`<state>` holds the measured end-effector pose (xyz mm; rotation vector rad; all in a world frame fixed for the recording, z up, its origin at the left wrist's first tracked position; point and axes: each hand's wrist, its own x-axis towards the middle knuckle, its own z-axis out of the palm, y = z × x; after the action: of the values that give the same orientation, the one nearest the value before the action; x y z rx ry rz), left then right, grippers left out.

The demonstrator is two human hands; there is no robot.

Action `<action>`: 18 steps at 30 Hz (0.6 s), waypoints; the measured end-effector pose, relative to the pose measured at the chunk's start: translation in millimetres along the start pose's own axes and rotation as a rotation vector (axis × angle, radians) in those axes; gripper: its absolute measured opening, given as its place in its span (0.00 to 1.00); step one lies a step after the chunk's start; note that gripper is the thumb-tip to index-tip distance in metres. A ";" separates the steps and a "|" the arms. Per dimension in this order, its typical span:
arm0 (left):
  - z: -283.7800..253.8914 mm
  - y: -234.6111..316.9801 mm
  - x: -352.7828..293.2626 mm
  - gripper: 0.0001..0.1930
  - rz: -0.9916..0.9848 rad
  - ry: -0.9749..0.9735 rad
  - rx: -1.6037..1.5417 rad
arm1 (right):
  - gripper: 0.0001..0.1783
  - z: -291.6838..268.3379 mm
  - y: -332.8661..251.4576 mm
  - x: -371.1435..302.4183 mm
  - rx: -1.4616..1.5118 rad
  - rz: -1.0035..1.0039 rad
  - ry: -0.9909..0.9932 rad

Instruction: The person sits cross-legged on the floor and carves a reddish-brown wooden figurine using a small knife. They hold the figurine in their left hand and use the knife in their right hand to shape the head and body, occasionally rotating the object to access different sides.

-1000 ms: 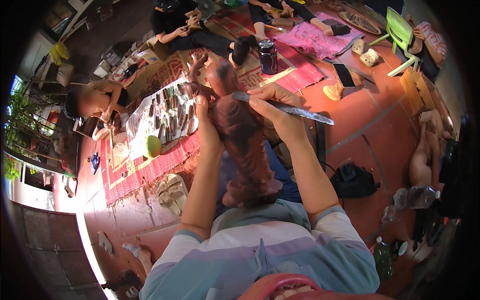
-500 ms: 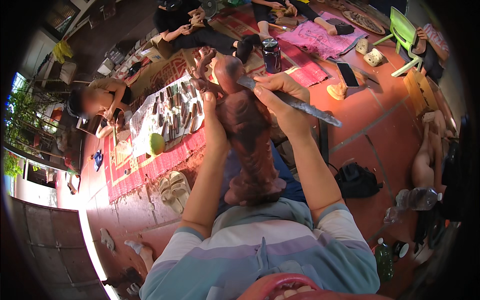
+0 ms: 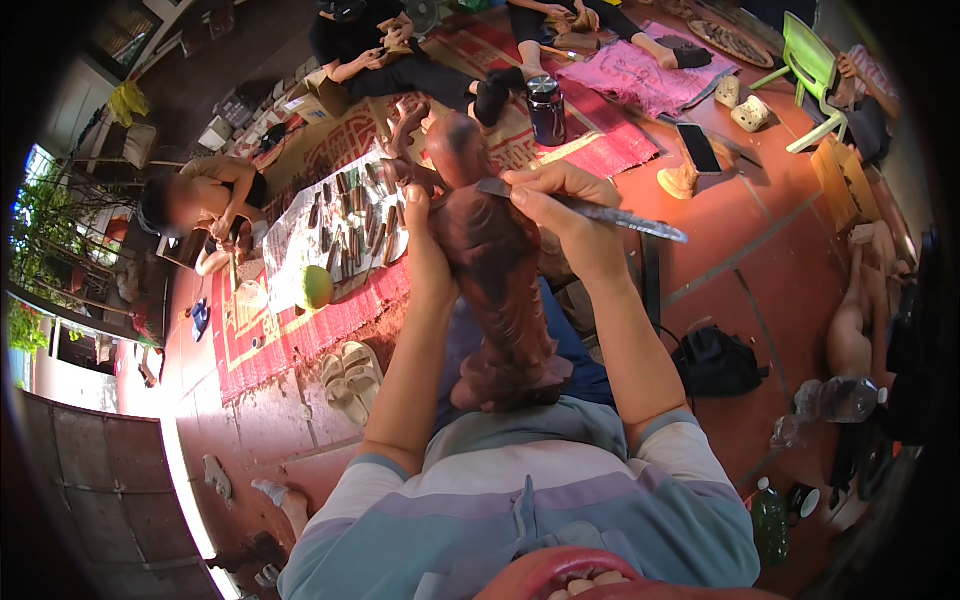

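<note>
A tall reddish-brown carved wooden figure (image 3: pixel 505 290) stands upright on my lap, its base against my striped shirt. My left hand (image 3: pixel 420 205) grips the figure's upper left side near its head. My right hand (image 3: pixel 560 195) is closed on a long flat metal carving tool (image 3: pixel 620 218). The blade lies across the figure's upper part, and its other end points right over the red tiled floor (image 3: pixel 760 260).
A white cloth with several carving tools (image 3: pixel 340 225) lies on a red patterned mat (image 3: pixel 270 335), beside a green round fruit (image 3: pixel 317 287). Sandals (image 3: pixel 352 378), a dark flask (image 3: pixel 547 108), a phone (image 3: pixel 698 148), a black bag (image 3: pixel 718 362) and plastic bottles (image 3: pixel 835 400) lie around. Other people sit at the back.
My view has shifted slightly, so the figure and both hands sit a little higher in the picture. My right hand keeps the tool against the figure's upper part.
</note>
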<state>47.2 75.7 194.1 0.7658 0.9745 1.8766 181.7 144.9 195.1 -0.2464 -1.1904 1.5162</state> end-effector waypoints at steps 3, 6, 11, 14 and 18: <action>2.3 -3.1 2.0 0.27 0.004 0.012 0.020 | 0.03 -1.4 -6.0 4.4 -0.002 0.014 0.005; -0.6 -5.9 7.6 0.28 -0.005 0.010 -0.011 | 0.03 -6.7 9.9 1.7 -0.240 -0.198 -0.056; 2.9 -8.3 9.5 0.29 0.001 0.003 -0.017 | 0.03 9.9 -1.9 14.1 -0.084 -0.097 0.050; -7.5 -15.3 17.3 0.28 -0.004 -0.025 -0.096 | 0.04 14.6 12.5 10.0 -0.395 -0.414 0.036; -2.5 -8.6 8.5 0.26 -0.008 0.014 -0.052 | 0.03 12.6 0.3 0.5 -0.557 -0.324 -0.031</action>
<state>45.1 85.3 186.5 0.7179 0.9322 1.8956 172.4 138.6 200.9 -0.3789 -1.5790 0.8910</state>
